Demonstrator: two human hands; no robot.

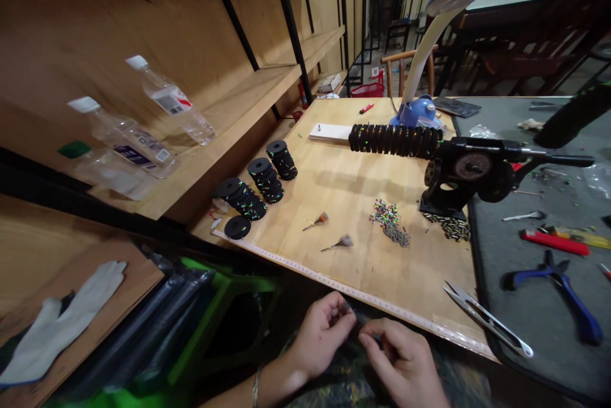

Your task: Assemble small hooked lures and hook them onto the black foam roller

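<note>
My left hand [324, 335] is closed in a pinch just off the table's front edge, a bracelet on its wrist. Beside it, my right hand [403, 357] is also closed, thumb against fingers. The fingertips are close together but apart; whatever they pinch is too fine or dark to make out. Nearest on the wooden table [305, 268] lie a bristly grey tuft on a thin stem [344, 242] and an orange-tipped one [321, 219]. Further right are a pile of coloured beads [383, 211] and a heap of small grey metal pieces [397, 235].
Stacked black spools [272, 180] stand at the left. A black cranked device [470, 166] carries a row of black discs [396, 140]. Spring scissors [487, 319] and blue-handled pliers [558, 290] lie right. A lamp [420, 112] stands behind; bottles [128, 140] rest on the shelf.
</note>
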